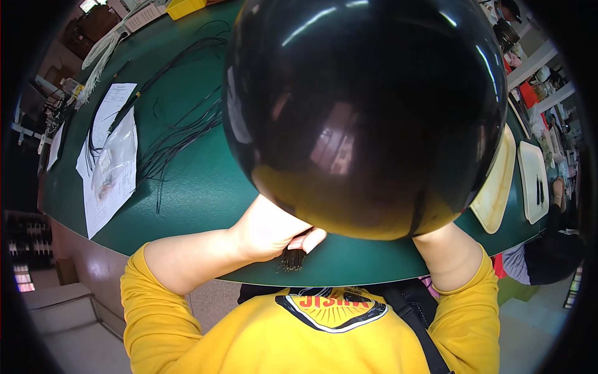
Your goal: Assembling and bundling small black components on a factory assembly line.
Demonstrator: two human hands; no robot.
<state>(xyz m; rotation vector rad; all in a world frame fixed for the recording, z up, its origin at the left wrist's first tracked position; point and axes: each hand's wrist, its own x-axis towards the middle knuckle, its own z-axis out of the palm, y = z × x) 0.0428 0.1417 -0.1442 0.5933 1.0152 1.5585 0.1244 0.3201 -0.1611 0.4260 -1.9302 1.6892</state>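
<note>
My left hand is closed around a bundle of thin black wires at the near edge of the green table. The ends of the bundle stick out below my fingers, with small light tips on them. A large glossy black dome fills the upper middle of the view and covers part of my left hand. Behind it my right hand is hidden; only the right forearm shows, reaching in under the dome's lower right edge. Whatever the right hand touches cannot be seen.
Long loose black wires spread over the green table to the left. Printed papers and a clear plastic bag lie beside them. Pale trays stand at the right. At the far right is another person's hand.
</note>
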